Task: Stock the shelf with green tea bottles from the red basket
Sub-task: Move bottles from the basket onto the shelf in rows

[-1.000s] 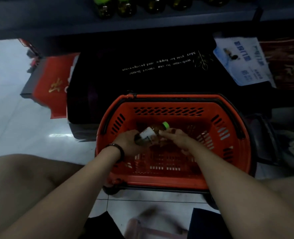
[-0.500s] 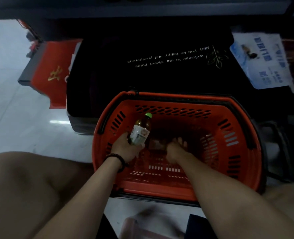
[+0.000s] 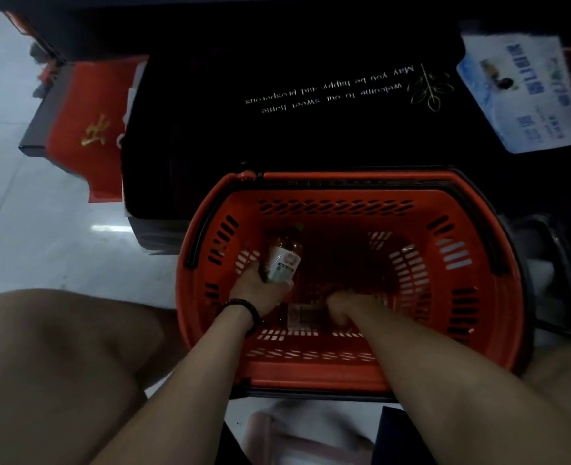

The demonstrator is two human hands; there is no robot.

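I see both hands down inside the red basket, which sits on the pale tiled floor in front of a black mat with upside-down gold lettering.

My left hand, a dark bead bracelet on its wrist, has its fingers wrapped around the lower body of a green tea bottle. The bottle stands nearly upright above those fingers, its white label facing me and its green cap blurred and dim at the far end, close to the basket's left inner wall.

My right hand is lower, near the basket's bottom. Just to the left of its curled fingers lies a second bottle, on its side on the basket floor, dark and hard to make out. The hand touches that bottle's end, but I cannot tell whether the fingers are closed around it or merely resting against it.

Beyond the left hand's fingers and out to the left, a red box with a gold character lies on the floor. Far to the right of both hands, a blue and white package rests by the mat's corner.
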